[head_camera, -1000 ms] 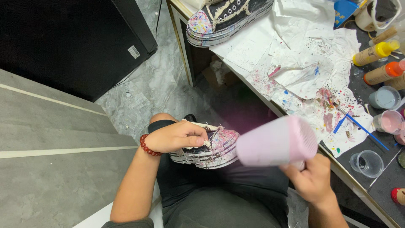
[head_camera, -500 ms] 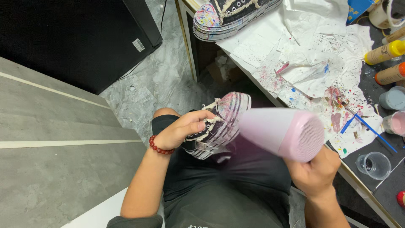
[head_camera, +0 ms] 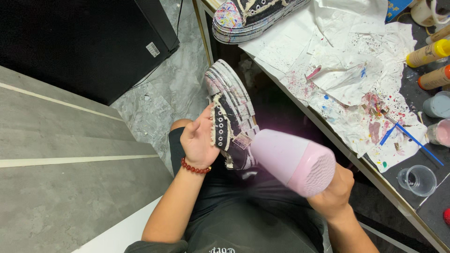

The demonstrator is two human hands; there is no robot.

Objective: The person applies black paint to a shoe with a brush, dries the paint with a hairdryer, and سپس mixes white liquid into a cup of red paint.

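Grey marble floor lies under my lap, where my right hand (head_camera: 335,189) grips a pink hair dryer (head_camera: 295,161), nozzle toward the paint-splattered shoe (head_camera: 232,115) that my left hand (head_camera: 200,140) holds upright, palm up; beyond, a paper-covered surface (head_camera: 281,49).

I sit in a home craft corner: at the right of the frame my desk (head_camera: 375,178) carries paint-spattered paper sheets (head_camera: 347,70), paint bottles (head_camera: 427,54) and brushes (head_camera: 412,137), with grey marble floor tiles (head_camera: 159,93) at upper centre.

One head-worn view — looking steeply down, close over lap.
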